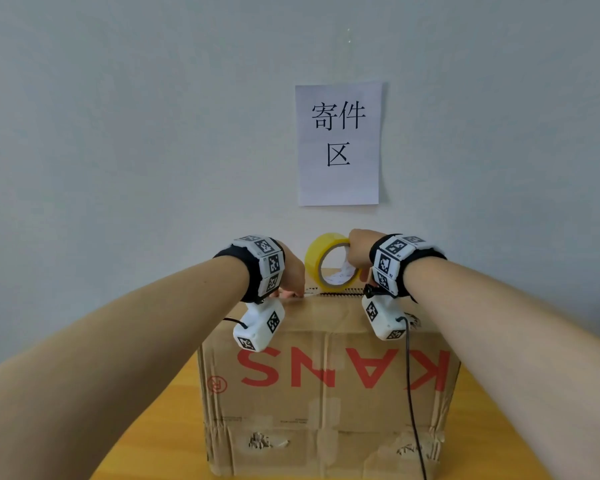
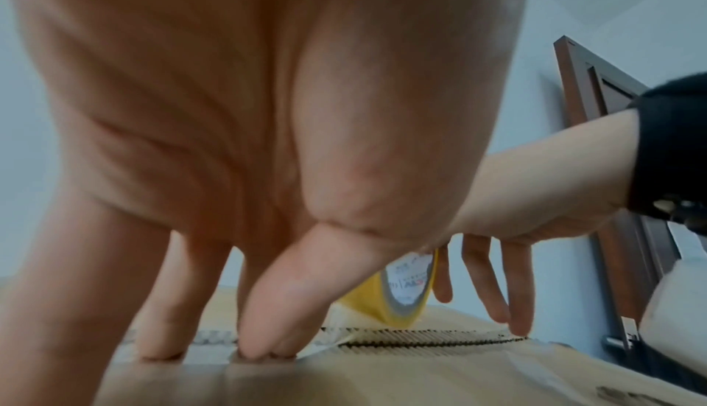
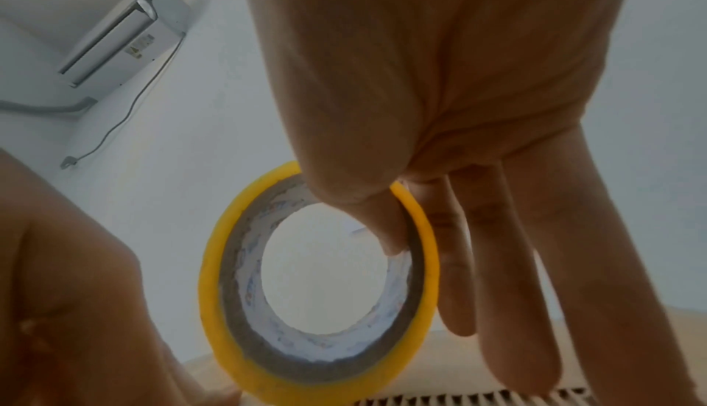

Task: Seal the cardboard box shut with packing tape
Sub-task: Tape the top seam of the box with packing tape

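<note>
Brown cardboard box (image 1: 326, 393) printed with red letters, standing on a yellow wooden table (image 1: 146, 427) below a white paper sign (image 1: 338, 143) on the wall. Head view: left hand (image 1: 290, 271) pressing the box's top edge; right hand (image 1: 361, 251) holding an upright yellow roll of packing tape (image 1: 317, 258) on the box top. Left wrist view: left fingertips (image 2: 264, 349) pushed down flat onto the cardboard. Right wrist view: right thumb (image 3: 382, 225) hooked inside the roll's core, pinching its rim; the other fingers extended straight.
</note>
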Demonstrator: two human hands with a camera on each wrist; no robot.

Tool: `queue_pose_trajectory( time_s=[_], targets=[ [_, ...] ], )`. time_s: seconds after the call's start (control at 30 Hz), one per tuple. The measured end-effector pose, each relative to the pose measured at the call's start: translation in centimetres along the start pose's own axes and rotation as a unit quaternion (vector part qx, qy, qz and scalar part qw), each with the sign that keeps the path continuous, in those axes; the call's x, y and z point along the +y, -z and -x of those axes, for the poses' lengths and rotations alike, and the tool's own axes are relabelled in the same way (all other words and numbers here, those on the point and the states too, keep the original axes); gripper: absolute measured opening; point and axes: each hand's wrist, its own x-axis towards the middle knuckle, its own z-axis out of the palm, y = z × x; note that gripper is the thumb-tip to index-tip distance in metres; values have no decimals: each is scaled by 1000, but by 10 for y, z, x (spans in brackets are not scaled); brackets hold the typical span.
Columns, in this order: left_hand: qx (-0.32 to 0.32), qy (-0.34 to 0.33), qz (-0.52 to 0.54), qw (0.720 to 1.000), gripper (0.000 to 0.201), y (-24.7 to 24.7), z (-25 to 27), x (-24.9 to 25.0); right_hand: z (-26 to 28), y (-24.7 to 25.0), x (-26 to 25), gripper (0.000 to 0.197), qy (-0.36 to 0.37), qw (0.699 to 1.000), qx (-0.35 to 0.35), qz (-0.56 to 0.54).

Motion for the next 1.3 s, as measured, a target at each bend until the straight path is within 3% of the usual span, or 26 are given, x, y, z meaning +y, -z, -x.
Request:
queue_pose_trajectory(
  time_s=[0.17,0.3,0.4,0.53,0.77,0.9,1.07,1.3],
  targets=[
    [14,-3,-51,999,42,0,6,3,2,5,12,13,2,1000,-4,-3],
    [2,4,-25,1000,43,1,6,2,4,6,30,17,-35,999,11,-4],
    [2,6,-31,999,39,0,5,2,11,7,43,6,-66,997,36,11],
    [9,11,-48,999,32,0,0,4,16,7,64,31,-92,993,44,52],
    [-13,9,24,1000,48,0,1,6,11,2,74,34,-98,994,21,54],
    [-16,-13,-4,1000,54,-1,10,12,11,3,74,33,-111,992,0,63],
    [-32,-21,-18,999,59,-8,5,24,7,1,78,26,-106,993,46,35],
    [-38,-8,-71,997,79,-13,-3,27,2,5,71,32,-79,990,113,22]
  ],
)
